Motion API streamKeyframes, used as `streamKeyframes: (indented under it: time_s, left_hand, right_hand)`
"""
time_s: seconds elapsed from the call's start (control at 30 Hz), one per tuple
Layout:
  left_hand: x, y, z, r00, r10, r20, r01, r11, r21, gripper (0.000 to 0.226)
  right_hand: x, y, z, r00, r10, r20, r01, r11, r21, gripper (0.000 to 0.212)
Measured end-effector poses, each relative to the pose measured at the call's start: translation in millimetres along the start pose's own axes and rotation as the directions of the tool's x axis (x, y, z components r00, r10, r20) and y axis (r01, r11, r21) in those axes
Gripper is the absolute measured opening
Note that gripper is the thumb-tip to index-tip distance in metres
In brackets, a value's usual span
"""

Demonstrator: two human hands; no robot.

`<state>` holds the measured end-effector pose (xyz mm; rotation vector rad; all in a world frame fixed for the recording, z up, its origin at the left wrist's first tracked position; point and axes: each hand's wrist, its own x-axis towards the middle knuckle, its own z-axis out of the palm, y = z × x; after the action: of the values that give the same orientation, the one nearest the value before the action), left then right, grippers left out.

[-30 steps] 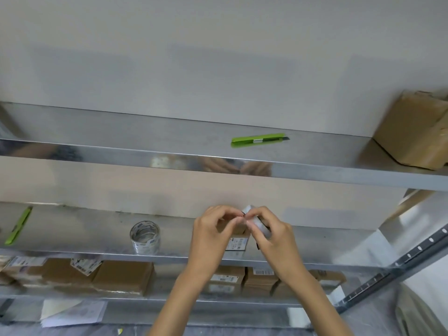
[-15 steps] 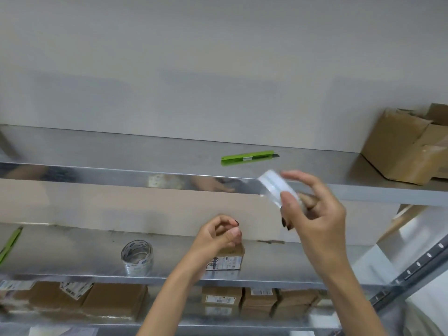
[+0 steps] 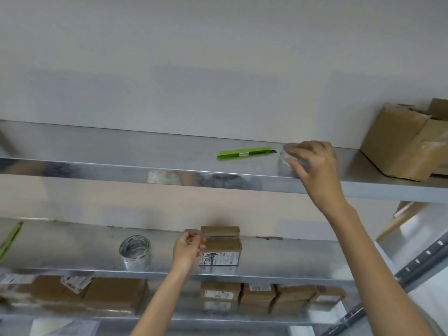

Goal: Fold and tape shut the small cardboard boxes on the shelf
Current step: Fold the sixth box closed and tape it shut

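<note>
Right hand (image 3: 315, 166) is up on the upper shelf (image 3: 97, 166), fingers curled round a clear tape roll (image 3: 294, 158) that sits at the shelf's near edge, just right of the green cutter (image 3: 244, 153). Left hand (image 3: 190, 248) is down on the middle shelf (image 3: 72, 270), fingertips bunched together against the left top corner of the small box (image 3: 221, 248); whether they pinch a strip of tape or the cardboard itself, I cannot tell; the two hands are well apart.

As for progress, this box looks only part done; its body is squared up and standing near the shelf's front edge, but a flap (image 3: 219, 231) rises at its far side and I see no tape across the top; so sealing is what's left here, I'd judge. On the lower shelf (image 3: 169, 316) a row of closed boxes (image 3: 259, 295) sits stacked, seemingly finished, though tape on them is too faint to confirm.

The box itself is plain brown cardboard, compact, with a white printed label on its near face. A second tape roll (image 3: 134, 254) stands to its left.
</note>
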<state>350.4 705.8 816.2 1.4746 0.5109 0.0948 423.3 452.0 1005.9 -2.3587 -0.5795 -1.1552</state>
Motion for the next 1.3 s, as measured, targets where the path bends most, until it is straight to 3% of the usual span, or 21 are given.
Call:
streamKeyframes:
  time_s: [0.1,0.17,0.23,0.27,0.3,0.37,0.43,0.47,0.53,0.7,0.8,0.87,0.93,1.0,1.07,1.13,1.17,1.23,1.3]
  left_hand:
    - [14.1,-11.0,-11.4,0.979,0.027,-0.203,-0.022,0.999,0.029,0.018]
    - [26.0,-19.1,-14.5,0.958,0.040,-0.285,-0.014,0.996,0.091,0.017]
    - [36.4,-26.6,-9.8,0.954,0.043,-0.296,0.018,0.979,0.201,0.019]
    - [41.3,-29.0,-4.3,0.961,0.037,-0.273,0.038,0.964,0.263,0.023]
    - [47.6,-31.5,3.4,0.974,0.018,-0.228,0.058,0.944,0.324,0.031]
    - [61.4,-34.5,20.5,0.994,-0.044,-0.103,0.083,0.908,0.410,0.049]
    - [72.2,-38.7,33.9,0.993,-0.117,-0.023,0.114,0.882,0.457,0.054]
    - [78.4,-45.0,38.2,0.989,-0.150,-0.007,0.136,0.874,0.467,0.052]
    - [83.2,-57.9,40.8,0.983,-0.184,-0.010,0.168,0.873,0.457,0.048]
    - [79.7,-65.3,39.5,0.988,-0.144,-0.049,0.150,0.866,0.477,0.041]
    - [79.7,-65.0,37.4,0.995,-0.103,-0.009,0.094,0.861,0.499,0.046]
    - [78.7,-65.6,35.4,0.996,-0.093,0.007,0.076,0.848,0.525,0.051]
    - [77.8,-61.5,32.8,0.995,-0.104,0.002,0.088,0.850,0.519,0.051]
    - [79.2,-59.9,26.1,0.993,-0.118,0.015,0.099,0.892,0.441,0.046]
    - [80.6,-66.3,19.2,0.985,-0.163,0.061,0.148,0.969,0.195,0.038]
    - [78.5,-75.0,15.8,0.973,-0.219,0.074,0.216,0.976,0.036,0.030]
    - [78.8,-79.1,16.8,0.971,-0.226,0.074,0.221,0.973,0.072,0.028]
    - [80.2,-84.8,24.3,0.969,-0.242,0.059,0.224,0.949,0.220,0.031]
    - [82.1,-76.1,31.5,0.984,-0.175,0.032,0.162,0.953,0.254,0.031]
  right_hand:
    - [-29.7,-26.3,-8.7,0.969,-0.131,-0.208,0.123,0.991,-0.050,0.018]
    - [-67.1,-55.9,4.2,0.946,-0.262,-0.193,0.275,0.961,0.040,0.018]
    - [-108.5,-67.0,42.5,0.943,-0.323,0.074,0.305,0.934,0.186,0.018]
    - [-126.0,-65.9,67.6,0.927,-0.278,0.252,0.224,0.949,0.222,0.021]
    - [-140.5,-59.7,96.7,0.883,-0.189,0.429,0.108,0.972,0.207,0.030]
    - [-158.1,-47.1,148.5,0.720,-0.055,0.691,-0.015,0.995,0.095,0.062]
    - [-170.1,-43.0,182.0,0.557,-0.058,0.829,0.007,0.998,0.066,0.085]
    - [-175.7,-42.5,192.1,0.503,-0.078,0.861,0.030,0.997,0.073,0.087]
    - [-187.7,-40.6,204.1,0.457,-0.110,0.883,0.046,0.994,0.099,0.080]
    - [-195.1,-28.2,203.8,0.534,-0.133,0.835,0.101,0.990,0.094,0.072]
    - [-205.4,-19.2,189.8,0.548,0.069,0.834,0.003,0.996,-0.085,0.083]
    - [-219.0,-11.7,183.8,0.566,0.177,0.805,-0.097,0.984,-0.149,0.088]
    - [-224.9,-13.1,180.4,0.556,0.211,0.804,-0.341,0.940,-0.011,0.081]
    - [-218.7,-25.7,177.0,0.527,0.249,0.813,-0.641,0.744,0.188,0.072]
    - [-211.3,-38.0,171.8,0.580,0.308,0.754,-0.714,0.638,0.288,0.068]
    - [-204.6,-46.0,170.0,0.681,0.279,0.677,-0.577,0.774,0.260,0.067]
    - [-203.0,-47.3,172.2,0.709,0.224,0.669,-0.457,0.868,0.193,0.067]
    - [-202.3,-50.2,178.2,0.705,0.096,0.702,-0.150,0.989,0.015,0.063]
    - [-197.5,-59.3,185.6,0.647,0.072,0.759,-0.020,0.997,-0.077,0.059]
